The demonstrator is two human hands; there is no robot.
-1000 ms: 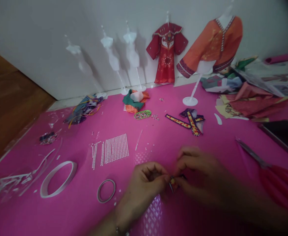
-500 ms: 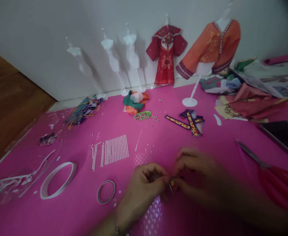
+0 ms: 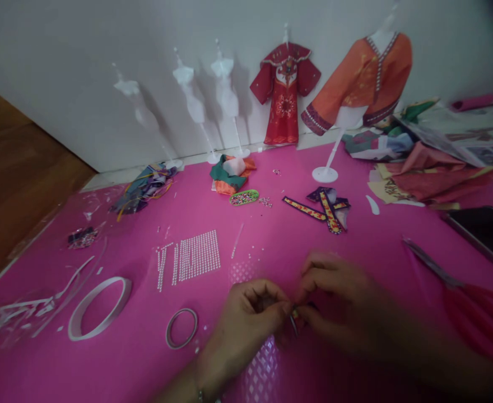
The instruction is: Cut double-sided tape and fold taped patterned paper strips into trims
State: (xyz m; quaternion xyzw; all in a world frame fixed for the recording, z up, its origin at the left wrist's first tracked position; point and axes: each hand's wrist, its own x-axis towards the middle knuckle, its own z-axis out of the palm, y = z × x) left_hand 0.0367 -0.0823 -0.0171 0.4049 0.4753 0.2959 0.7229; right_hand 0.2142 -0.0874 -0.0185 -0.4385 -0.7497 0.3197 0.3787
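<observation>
My left hand (image 3: 250, 310) pinches a small fabric strip (image 3: 296, 318) between thumb and fingertips. From the other side, my right hand (image 3: 339, 296) closes its thumb and fingers on the same piece. Only a bit of its yellow-and-red print and a pale edge shows, since the fingertips cover most of it. Beyond the hands lie similar yellow-and-red trim strips (image 3: 329, 210) with dark edges, crossed over one another. A sheet of pearl stickers (image 3: 199, 256) is to the left, beside a slim clear stick (image 3: 237, 240) and a few loose beads.
Red-handled scissors (image 3: 452, 280) and a black phone (image 3: 485, 232) lie on the right. Two tape rolls (image 3: 122, 296) (image 3: 182, 347) are at left. A green bead tray (image 3: 232, 200) sits farther back. Mini mannequins (image 3: 225, 84), a red robe (image 3: 285, 106) and an orange jacket (image 3: 356, 73) stand against the wall.
The fabric strip has turned slightly between my fingertips, so less of its print and more of its pale edge shows. Both hands stay almost in place.
</observation>
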